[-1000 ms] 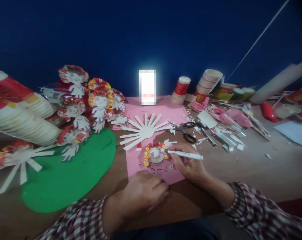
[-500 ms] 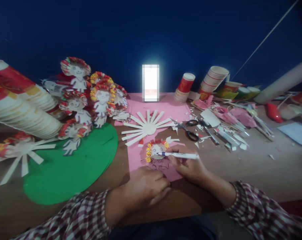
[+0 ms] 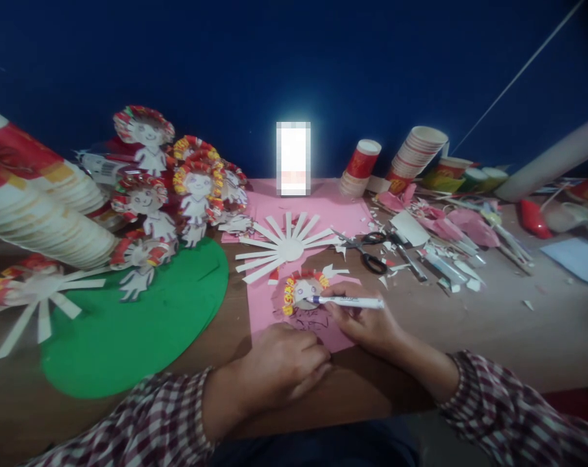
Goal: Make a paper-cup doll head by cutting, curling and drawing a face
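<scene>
My right hand [image 3: 365, 323] is closed round a white marker [image 3: 355, 302], its dark tip touching or just above a small paper face [image 3: 304, 292] with drawn eyes. Curled yellow and red paper strips edge this face, which lies on pink paper [image 3: 262, 318] marked with dark scribbles. My left hand [image 3: 284, 360] rests with curled fingers at the near edge of the pink paper; whether anything is inside it is hidden. Just beyond the face lies a white cup cut into spread strips [image 3: 290, 249]. Black-handled scissors [image 3: 372, 253] lie to its right.
Finished-looking paper dolls [image 3: 196, 188] stand at the left behind a green paper oval [image 3: 138, 344]. Stacked paper cups [image 3: 45, 214] lean at far left; more cups [image 3: 415, 155] stand at the back right. Paper scraps [image 3: 440, 227] and a utility knife [image 3: 411, 258] lie right. A lit screen [image 3: 293, 159] stands behind.
The marker and my right hand have shifted very slightly left over the paper face. My left hand stays curled in place. The view has moved a little.
</scene>
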Available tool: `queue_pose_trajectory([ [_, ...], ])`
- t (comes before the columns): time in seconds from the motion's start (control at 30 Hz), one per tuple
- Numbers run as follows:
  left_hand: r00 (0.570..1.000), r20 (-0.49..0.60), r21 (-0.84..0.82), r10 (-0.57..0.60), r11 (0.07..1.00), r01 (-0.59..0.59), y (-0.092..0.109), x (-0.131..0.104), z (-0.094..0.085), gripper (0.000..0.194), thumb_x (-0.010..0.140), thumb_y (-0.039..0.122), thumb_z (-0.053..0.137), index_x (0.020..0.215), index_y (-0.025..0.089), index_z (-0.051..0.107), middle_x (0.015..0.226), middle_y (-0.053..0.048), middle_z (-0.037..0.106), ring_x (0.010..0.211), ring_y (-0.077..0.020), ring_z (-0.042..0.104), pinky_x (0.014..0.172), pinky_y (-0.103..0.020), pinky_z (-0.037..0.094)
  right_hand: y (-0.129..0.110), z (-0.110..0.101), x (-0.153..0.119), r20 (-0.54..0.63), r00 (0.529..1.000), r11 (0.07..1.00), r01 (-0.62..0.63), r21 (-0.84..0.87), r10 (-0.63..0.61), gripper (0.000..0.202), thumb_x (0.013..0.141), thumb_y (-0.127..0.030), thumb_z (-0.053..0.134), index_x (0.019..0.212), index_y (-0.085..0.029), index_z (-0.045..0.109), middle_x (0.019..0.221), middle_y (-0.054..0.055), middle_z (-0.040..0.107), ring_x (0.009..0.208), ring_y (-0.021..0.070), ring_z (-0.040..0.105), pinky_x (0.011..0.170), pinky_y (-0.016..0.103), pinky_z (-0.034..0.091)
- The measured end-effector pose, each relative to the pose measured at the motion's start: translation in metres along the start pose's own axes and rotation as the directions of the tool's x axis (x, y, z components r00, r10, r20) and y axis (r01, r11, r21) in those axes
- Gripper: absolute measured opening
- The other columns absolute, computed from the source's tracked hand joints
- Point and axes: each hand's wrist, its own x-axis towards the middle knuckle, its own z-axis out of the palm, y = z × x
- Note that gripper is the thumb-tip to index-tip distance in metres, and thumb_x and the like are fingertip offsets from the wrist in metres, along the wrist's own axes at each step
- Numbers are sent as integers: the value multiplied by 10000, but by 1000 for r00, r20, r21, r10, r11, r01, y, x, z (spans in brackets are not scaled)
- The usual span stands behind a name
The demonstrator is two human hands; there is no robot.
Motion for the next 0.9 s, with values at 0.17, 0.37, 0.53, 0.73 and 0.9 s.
queue_pose_trajectory([
  [0.17,1000,-1,2,0,1000,0,0,1,0,224,925,304,455,850,192,634,694,-1,632,592,-143,590,519,-258,420,0,0,-2,6,999,999,-43,19,43,118,820,-207,583,895,-165,665,802,60,709,699,160,650,613,249,519],
  [0.37,999,-34,-4,13,1000,-14,0,1,-1,223,924,305,456,849,192,632,683,8,626,580,-146,592,508,-273,419,1,2,-3,-32,996,995,-85,43,86,108,808,-199,597,886,-159,660,777,50,694,640,138,618,534,220,489],
  [0.53,1000,-20,14,8,1000,-8,0,1,-2,227,926,312,456,836,190,624,686,3,624,584,-142,588,514,-269,416,0,1,-2,1,998,996,-70,57,70,126,823,-208,594,908,-147,666,791,60,706,641,133,629,546,213,498],
  [0.73,1000,-17,19,6,1000,-6,0,1,-1,243,930,315,441,830,193,624,688,2,624,579,-144,586,506,-267,413,-1,0,0,6,998,997,-65,46,65,128,820,-205,595,899,-138,671,770,62,705,602,125,612,517,209,482],
  [0.9,1000,-7,6,-3,1000,3,0,2,-2,243,929,313,446,831,189,632,691,1,630,588,-144,598,512,-265,422,-3,0,0,13,997,996,-70,60,70,118,808,-189,590,875,-136,670,754,57,702,596,123,608,510,206,479],
])
